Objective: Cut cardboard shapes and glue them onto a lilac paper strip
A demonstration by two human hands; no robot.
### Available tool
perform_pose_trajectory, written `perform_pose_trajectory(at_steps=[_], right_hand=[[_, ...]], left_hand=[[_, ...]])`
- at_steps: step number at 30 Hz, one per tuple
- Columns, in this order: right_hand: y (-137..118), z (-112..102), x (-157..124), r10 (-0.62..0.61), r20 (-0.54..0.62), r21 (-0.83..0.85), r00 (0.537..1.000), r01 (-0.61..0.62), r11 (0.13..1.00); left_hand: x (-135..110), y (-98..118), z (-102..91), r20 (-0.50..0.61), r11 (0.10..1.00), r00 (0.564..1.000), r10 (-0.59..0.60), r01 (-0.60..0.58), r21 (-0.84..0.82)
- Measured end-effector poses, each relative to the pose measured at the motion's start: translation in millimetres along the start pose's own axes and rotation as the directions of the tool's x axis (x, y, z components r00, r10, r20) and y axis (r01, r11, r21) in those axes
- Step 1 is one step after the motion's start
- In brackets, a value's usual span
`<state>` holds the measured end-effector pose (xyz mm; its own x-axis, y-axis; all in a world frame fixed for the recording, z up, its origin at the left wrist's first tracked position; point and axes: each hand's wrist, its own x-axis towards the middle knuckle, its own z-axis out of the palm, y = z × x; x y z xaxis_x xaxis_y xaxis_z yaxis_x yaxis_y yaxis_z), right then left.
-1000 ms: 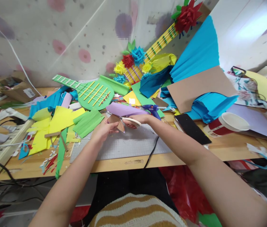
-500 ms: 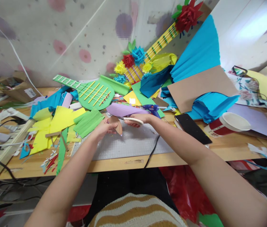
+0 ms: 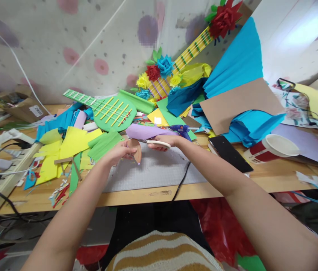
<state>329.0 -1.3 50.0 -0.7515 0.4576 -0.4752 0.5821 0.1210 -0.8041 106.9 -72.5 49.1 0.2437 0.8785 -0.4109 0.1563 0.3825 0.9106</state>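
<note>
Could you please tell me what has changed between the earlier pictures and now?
The left hand has moved a little to the left, carrying the piece of cardboard with it. The right hand still holds the scissors in nearly the same place. Nothing was let go or newly picked up. The purple paper, phone and cup stayed put.

My view shows cream-handled scissors (image 3: 162,143), a tan cardboard piece (image 3: 138,153), lilac paper (image 3: 149,132), a green toy guitar (image 3: 113,116) with yellow bars, a red-and-white cup (image 3: 261,148), a brown-and-cream striped top (image 3: 164,258), and a pale wall (image 3: 46,41) spotted pink and purple.
</note>
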Motion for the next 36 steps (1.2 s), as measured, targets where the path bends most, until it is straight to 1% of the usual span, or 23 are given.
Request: perform_pose_trajectory(at_steps=[4,8,12,15,18,22,26,31,36], right_hand=[[0.0,0.4,-0.3,-0.030,0.007,0.001,1.000,0.030,1.000],[1.0,1.4,1.7,-0.068,0.055,0.021,0.996,0.067,0.998],[-1.1,3.4,3.6,-0.085,0.068,0.039,0.994,0.082,0.996],[-4.0,4.2,3.2,-0.090,0.071,0.034,0.993,0.088,0.996],[-5.6,3.4,2.6,-0.087,0.062,0.011,0.994,0.087,0.996],[-4.4,0.4,3.9,-0.082,0.067,-0.025,0.994,0.084,0.996],[-3.5,-3.4,6.6,-0.096,0.071,-0.066,0.993,0.101,0.993],[-6.7,-6.8,10.3,-0.084,0.090,-0.072,0.992,0.091,0.993],[-7.4,-9.5,14.3,-0.085,0.098,-0.044,0.992,0.089,0.995]], left_hand=[[-2.5,1.9,-4.8,0.042,1.000,0.999,0.011,-0.012,0.025],[-4.7,1.9,-11.1,0.040,0.998,0.999,-0.013,0.010,0.058],[-6.7,4.5,-17.5,0.050,0.995,0.998,-0.036,0.031,0.099],[-9.1,10.3,-20.2,0.064,0.989,0.996,-0.058,0.048,0.143],[-11.5,18.0,-20.8,0.056,0.983,0.995,-0.084,0.074,0.170],[-13.4,27.5,-20.0,0.062,0.975,0.992,-0.109,0.094,0.204],[-13.4,32.5,-19.7,0.058,0.960,0.987,-0.148,0.130,0.249],[-13.4,33.8,-23.3,0.074,0.961,0.986,-0.153,0.130,0.245],[-13.9,32.6,-28.6,0.063,0.966,0.989,-0.134,0.117,0.230]])
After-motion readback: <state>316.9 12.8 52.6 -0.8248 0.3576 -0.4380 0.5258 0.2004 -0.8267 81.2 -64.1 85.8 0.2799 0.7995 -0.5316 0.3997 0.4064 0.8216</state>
